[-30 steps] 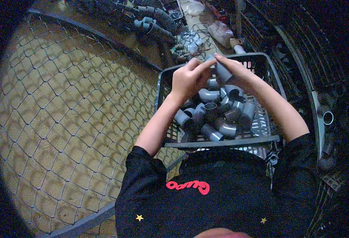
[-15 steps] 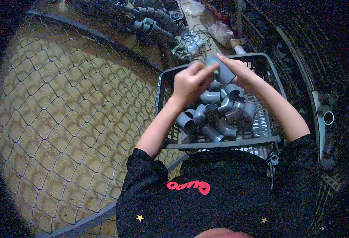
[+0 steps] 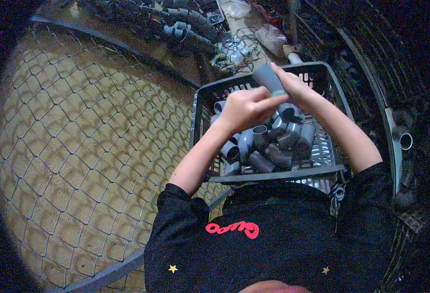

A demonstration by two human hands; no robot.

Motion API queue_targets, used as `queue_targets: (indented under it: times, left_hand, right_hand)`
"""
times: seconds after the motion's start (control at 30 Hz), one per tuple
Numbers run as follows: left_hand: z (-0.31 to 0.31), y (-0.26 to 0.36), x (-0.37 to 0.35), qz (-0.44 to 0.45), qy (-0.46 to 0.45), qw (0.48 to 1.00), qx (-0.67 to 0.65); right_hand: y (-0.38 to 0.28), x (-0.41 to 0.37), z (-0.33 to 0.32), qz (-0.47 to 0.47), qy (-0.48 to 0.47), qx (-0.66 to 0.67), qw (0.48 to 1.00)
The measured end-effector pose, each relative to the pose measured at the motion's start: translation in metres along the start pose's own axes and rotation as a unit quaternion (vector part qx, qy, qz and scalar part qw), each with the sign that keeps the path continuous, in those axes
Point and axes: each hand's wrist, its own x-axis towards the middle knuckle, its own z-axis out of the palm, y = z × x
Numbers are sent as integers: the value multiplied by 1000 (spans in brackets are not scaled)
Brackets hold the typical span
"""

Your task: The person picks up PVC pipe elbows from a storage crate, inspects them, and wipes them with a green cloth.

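My right hand (image 3: 293, 87) is closed around a grey plastic pipe fitting (image 3: 268, 78), held tilted over the crate. My left hand (image 3: 250, 106) is closed, fingers curled, with the index finger and thumb at the fitting's lower end. A small pale green patch shows there, and I cannot make out what it is. Beneath both hands, a dark plastic crate (image 3: 278, 176) holds several grey pipe elbows (image 3: 261, 162), lying loose at different angles. Part of the pile is hidden by my left hand.
A chain-link fence (image 3: 88, 146) stands along the left. More grey pipe fittings (image 3: 178, 30) lie heaped at the back. Clear plastic bags (image 3: 271, 38) lie beyond the crate. Dark racks (image 3: 366, 73) line the right side, near a pale pipe (image 3: 393, 146).
The fitting has turned in my right hand, its lower end now toward my left fingers. My left hand has moved slightly right and down.
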Motion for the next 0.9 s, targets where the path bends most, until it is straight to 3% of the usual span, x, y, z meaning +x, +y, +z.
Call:
queue_targets:
  times: [0.03,0.13,0.2,0.27,0.4,0.47,0.6,0.67,0.8,0.9]
  left_hand:
    - [1,4,1,0,-34,999,29]
    - [1,-12,-1,-53,27,998,-2]
    - [-2,-22,-5,-130,65,989,11]
    - [-2,-25,-7,-149,100,983,28]
    - [-1,-1,-2,-48,35,998,22]
    - [-6,1,1,-8,7,998,64]
    - [-2,-31,-4,-120,113,984,61]
    - [0,-36,-9,-119,116,983,74]
    - [3,-5,-1,-26,23,999,5]
    - [1,-8,2,-32,34,999,10]
  right_hand:
    - [1,1,0,12,27,-21,999]
    - [-1,3,-1,32,9,44,998]
    - [-7,-3,0,31,8,8,999]
    - [-15,-11,3,30,5,-30,999]
    - [-19,-16,6,22,65,-77,995]
    - [-14,-9,-1,43,24,-50,998]
    - [-13,-10,-1,75,-15,-42,996]
    - [-15,-17,12,65,-12,-40,997]
    - [-10,-11,2,74,-30,-36,996]
    - [9,7,-10,75,-33,37,996]
